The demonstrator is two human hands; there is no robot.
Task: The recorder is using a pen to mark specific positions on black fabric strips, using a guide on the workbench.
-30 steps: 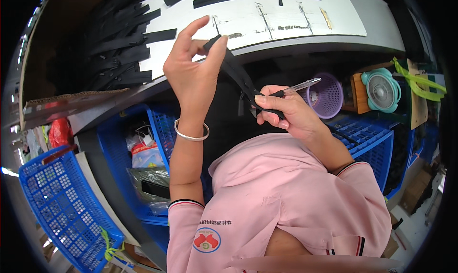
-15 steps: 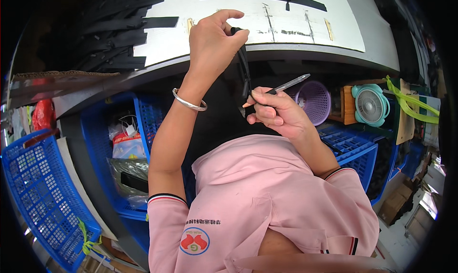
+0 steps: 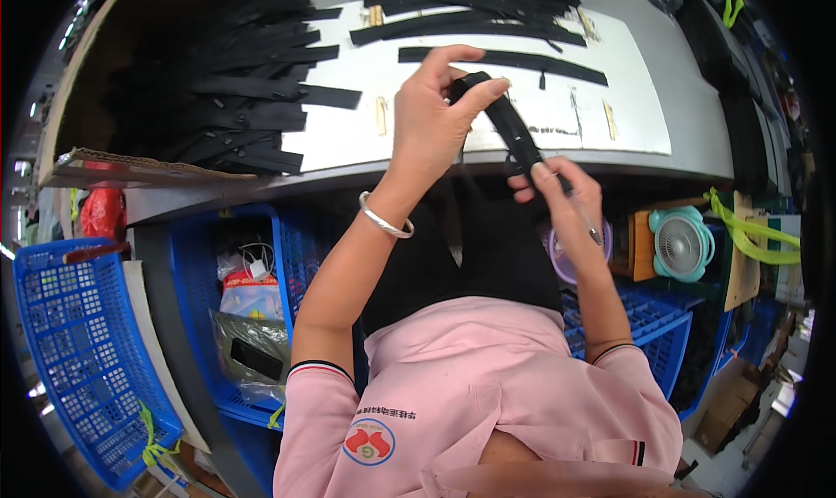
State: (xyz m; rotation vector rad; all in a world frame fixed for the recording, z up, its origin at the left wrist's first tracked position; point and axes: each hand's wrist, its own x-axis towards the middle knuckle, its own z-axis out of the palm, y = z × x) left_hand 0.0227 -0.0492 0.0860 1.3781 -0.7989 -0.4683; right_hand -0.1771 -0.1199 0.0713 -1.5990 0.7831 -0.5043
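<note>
The black zipper strip, at one o'clock, has just turned its wide side to view, so more of it shows, pinched by the left hand at its eleven o'clock end and the right hand, also holding a pen, at five.

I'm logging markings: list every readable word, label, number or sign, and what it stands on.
Pink shirt: a line of dark print beside a round emblem with red shapes; wording withheld.
Red-and-blue bag: print too small to read.
White board: dark marks, too blurred to read.
</note>
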